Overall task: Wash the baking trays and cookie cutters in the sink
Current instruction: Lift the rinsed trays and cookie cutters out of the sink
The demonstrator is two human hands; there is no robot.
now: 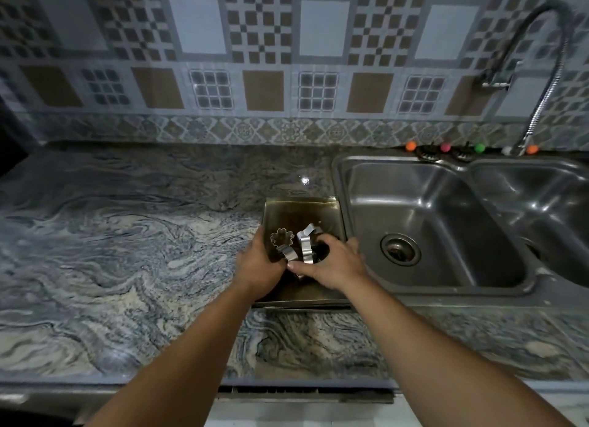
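The marbled worktop (127, 235) carried your baking tray (302, 213), just left of the sink (446, 203). Your left hand (259, 267) gripped the tray's left edge; your right hand (331, 264) curled around cookie cutters (282, 238) inside it.

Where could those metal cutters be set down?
Bare marble counter spreads left of the baking tray, back to the tiled wall. Both sink basins look bare too. It is crowded inside the tray, where both hands and the cookie cutters meet.

Baking trays (302, 209) on marbled countertop (127, 235)
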